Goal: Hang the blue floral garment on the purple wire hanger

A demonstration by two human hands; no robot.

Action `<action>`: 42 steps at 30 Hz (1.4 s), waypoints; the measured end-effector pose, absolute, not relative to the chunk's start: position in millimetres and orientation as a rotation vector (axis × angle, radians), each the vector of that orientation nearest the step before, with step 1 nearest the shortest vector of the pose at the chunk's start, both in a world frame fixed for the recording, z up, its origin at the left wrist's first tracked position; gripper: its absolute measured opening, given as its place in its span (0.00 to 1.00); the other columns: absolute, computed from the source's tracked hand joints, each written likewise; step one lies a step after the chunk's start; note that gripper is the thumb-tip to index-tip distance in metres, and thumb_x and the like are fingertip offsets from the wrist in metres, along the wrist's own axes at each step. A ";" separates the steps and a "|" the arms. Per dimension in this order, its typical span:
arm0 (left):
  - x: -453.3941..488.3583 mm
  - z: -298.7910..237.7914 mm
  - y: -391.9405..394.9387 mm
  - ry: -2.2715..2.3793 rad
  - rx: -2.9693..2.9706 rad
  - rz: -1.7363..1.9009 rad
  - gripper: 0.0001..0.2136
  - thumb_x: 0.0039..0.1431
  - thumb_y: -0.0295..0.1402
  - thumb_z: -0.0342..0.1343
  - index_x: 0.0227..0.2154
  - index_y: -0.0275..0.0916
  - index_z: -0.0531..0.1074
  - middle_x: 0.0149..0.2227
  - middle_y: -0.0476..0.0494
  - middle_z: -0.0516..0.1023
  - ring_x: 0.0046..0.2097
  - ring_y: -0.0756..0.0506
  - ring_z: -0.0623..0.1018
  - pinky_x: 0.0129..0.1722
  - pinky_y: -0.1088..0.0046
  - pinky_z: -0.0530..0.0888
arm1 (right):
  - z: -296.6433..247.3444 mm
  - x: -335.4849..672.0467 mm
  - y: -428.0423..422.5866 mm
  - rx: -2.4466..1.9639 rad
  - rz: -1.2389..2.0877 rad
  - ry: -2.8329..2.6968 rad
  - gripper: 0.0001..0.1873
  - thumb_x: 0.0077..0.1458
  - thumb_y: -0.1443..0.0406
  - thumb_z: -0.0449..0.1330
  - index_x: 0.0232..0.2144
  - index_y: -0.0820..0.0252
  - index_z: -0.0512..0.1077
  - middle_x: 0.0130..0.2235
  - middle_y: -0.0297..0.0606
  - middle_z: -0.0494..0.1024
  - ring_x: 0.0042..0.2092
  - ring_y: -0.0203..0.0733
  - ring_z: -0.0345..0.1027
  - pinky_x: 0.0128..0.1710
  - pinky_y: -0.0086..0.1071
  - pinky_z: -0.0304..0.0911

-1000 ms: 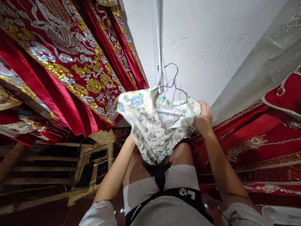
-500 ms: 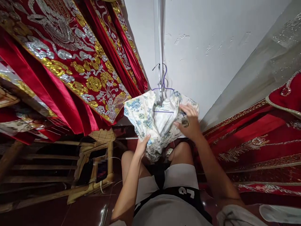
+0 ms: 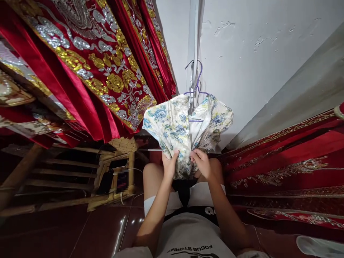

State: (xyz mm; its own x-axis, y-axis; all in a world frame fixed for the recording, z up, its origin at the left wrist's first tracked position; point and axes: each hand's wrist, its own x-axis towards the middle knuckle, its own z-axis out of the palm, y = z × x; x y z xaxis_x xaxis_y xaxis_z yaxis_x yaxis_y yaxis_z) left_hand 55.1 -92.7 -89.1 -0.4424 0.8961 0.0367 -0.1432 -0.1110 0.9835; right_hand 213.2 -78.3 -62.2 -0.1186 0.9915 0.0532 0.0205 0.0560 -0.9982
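A small white garment with a blue floral print [image 3: 177, 123] hangs on a purple wire hanger [image 3: 197, 84] hooked on a white vertical rail [image 3: 194, 36] against the wall. My left hand [image 3: 170, 165] grips the garment's left front edge low down. My right hand [image 3: 202, 163] pinches the right front edge beside it. Both hands hold the two front edges together at the middle, just above my knees.
Red robes with gold and silver embroidery [image 3: 88, 68] hang close on the left. More red embroidered cloth [image 3: 282, 168] lies on the right. A bamboo stool [image 3: 118, 172] holding a phone with a white cable stands on the dark red tiled floor [image 3: 80, 233].
The garment now hangs straight on the hanger. My right hand came down from the shoulder and my left hand rose, so both now meet at the front opening.
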 end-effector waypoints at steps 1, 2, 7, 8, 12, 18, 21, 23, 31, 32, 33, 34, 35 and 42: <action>61.0 -92.0 -93.3 1.500 1.014 1.783 0.37 0.52 0.43 0.70 0.62 0.40 0.64 0.65 0.31 0.68 0.67 0.34 0.68 0.69 0.54 0.62 | -60.5 213.9 -78.4 -1.145 1.235 -1.293 0.25 0.57 0.45 0.60 0.21 0.56 0.65 0.22 0.31 0.67 0.26 0.37 0.60 0.30 0.32 0.57; 67.8 -95.2 -93.2 1.614 1.171 1.875 0.37 0.51 0.41 0.71 0.62 0.41 0.63 0.67 0.29 0.64 0.69 0.33 0.64 0.69 0.52 0.60 | -58.6 214.0 -78.7 -1.163 1.235 -1.259 0.25 0.56 0.45 0.61 0.20 0.56 0.65 0.21 0.31 0.67 0.25 0.36 0.59 0.29 0.32 0.56; 98.7 -108.8 -82.4 1.366 1.821 1.744 0.10 0.67 0.33 0.56 0.49 0.39 0.73 0.49 0.33 0.75 0.52 0.39 0.77 0.52 0.60 0.74 | -47.1 213.5 -80.7 -1.198 1.377 -1.303 0.25 0.52 0.44 0.63 0.19 0.56 0.66 0.17 0.30 0.65 0.21 0.34 0.54 0.23 0.31 0.51; 101.2 -110.5 -79.3 1.306 1.841 1.715 0.08 0.69 0.31 0.52 0.46 0.39 0.74 0.42 0.37 0.76 0.45 0.42 0.78 0.45 0.64 0.75 | -43.2 215.2 -79.1 -1.206 1.398 -1.324 0.25 0.52 0.44 0.63 0.20 0.56 0.67 0.16 0.29 0.64 0.20 0.33 0.54 0.22 0.31 0.50; 98.1 -116.7 -72.2 1.248 1.852 1.723 0.09 0.71 0.31 0.50 0.38 0.39 0.76 0.33 0.42 0.75 0.36 0.45 0.77 0.37 0.69 0.73 | -8.7 227.7 -51.4 -1.203 1.333 -1.272 0.22 0.53 0.49 0.64 0.21 0.57 0.68 0.14 0.26 0.61 0.17 0.30 0.48 0.19 0.29 0.45; 90.2 -126.8 -70.5 1.110 1.960 1.690 0.11 0.71 0.33 0.51 0.38 0.39 0.78 0.31 0.43 0.76 0.33 0.46 0.77 0.34 0.71 0.73 | 92.4 226.1 17.6 -0.974 1.195 -1.116 0.17 0.54 0.56 0.67 0.23 0.61 0.71 0.15 0.25 0.61 0.17 0.26 0.46 0.16 0.25 0.39; 87.2 -121.7 -64.9 1.039 2.058 1.630 0.12 0.71 0.34 0.50 0.36 0.39 0.78 0.30 0.43 0.77 0.33 0.46 0.77 0.33 0.71 0.74 | 115.3 216.2 23.8 -0.909 1.172 -1.119 0.16 0.56 0.57 0.67 0.25 0.62 0.71 0.16 0.25 0.63 0.17 0.26 0.48 0.16 0.24 0.41; 82.0 -106.4 -55.6 1.014 2.105 1.606 0.10 0.70 0.34 0.53 0.36 0.39 0.78 0.32 0.42 0.79 0.36 0.45 0.78 0.38 0.68 0.75 | 113.0 211.4 17.9 -0.899 1.145 -1.147 0.17 0.57 0.55 0.67 0.26 0.61 0.71 0.16 0.25 0.64 0.17 0.26 0.49 0.17 0.23 0.43; 63.7 53.1 15.1 1.042 2.210 1.864 0.15 0.72 0.37 0.52 0.57 0.41 0.73 0.42 0.42 0.78 0.42 0.45 0.76 0.47 0.66 0.73 | 97.4 217.2 1.4 -0.931 0.979 -1.338 0.21 0.59 0.49 0.63 0.26 0.58 0.70 0.17 0.27 0.63 0.19 0.29 0.52 0.20 0.27 0.48; 65.3 69.6 20.4 1.013 2.290 1.843 0.13 0.72 0.37 0.51 0.52 0.40 0.75 0.41 0.42 0.77 0.43 0.45 0.76 0.47 0.66 0.73 | 97.9 218.5 1.3 -0.936 0.948 -1.359 0.21 0.59 0.48 0.63 0.26 0.58 0.69 0.17 0.27 0.62 0.19 0.30 0.51 0.20 0.27 0.47; 67.5 82.7 23.9 0.991 2.372 1.804 0.11 0.72 0.37 0.51 0.47 0.39 0.76 0.40 0.42 0.77 0.43 0.45 0.76 0.46 0.66 0.72 | 97.4 219.6 1.1 -0.943 0.917 -1.371 0.21 0.59 0.48 0.63 0.26 0.58 0.69 0.17 0.27 0.61 0.20 0.30 0.49 0.21 0.28 0.46; 69.6 92.4 25.7 0.978 2.446 1.768 0.10 0.72 0.36 0.51 0.43 0.39 0.76 0.39 0.42 0.77 0.43 0.45 0.76 0.46 0.66 0.72 | 95.3 220.4 0.9 -0.954 0.881 -1.370 0.21 0.59 0.48 0.63 0.27 0.57 0.68 0.18 0.27 0.60 0.20 0.30 0.48 0.21 0.28 0.44; 71.0 98.9 26.4 0.979 2.497 1.746 0.10 0.72 0.35 0.51 0.40 0.39 0.76 0.39 0.42 0.77 0.43 0.45 0.76 0.46 0.65 0.71 | 91.4 220.9 0.7 -0.969 0.847 -1.365 0.21 0.59 0.48 0.63 0.27 0.57 0.68 0.18 0.27 0.60 0.21 0.31 0.47 0.22 0.29 0.43; 13.8 87.7 42.2 1.228 1.469 2.289 0.09 0.70 0.38 0.54 0.37 0.38 0.72 0.39 0.45 0.74 0.45 0.46 0.75 0.50 0.69 0.72 | 29.2 221.4 -7.5 -1.162 0.858 -1.433 0.19 0.59 0.57 0.60 0.20 0.55 0.60 0.20 0.27 0.55 0.23 0.33 0.46 0.25 0.32 0.43</action>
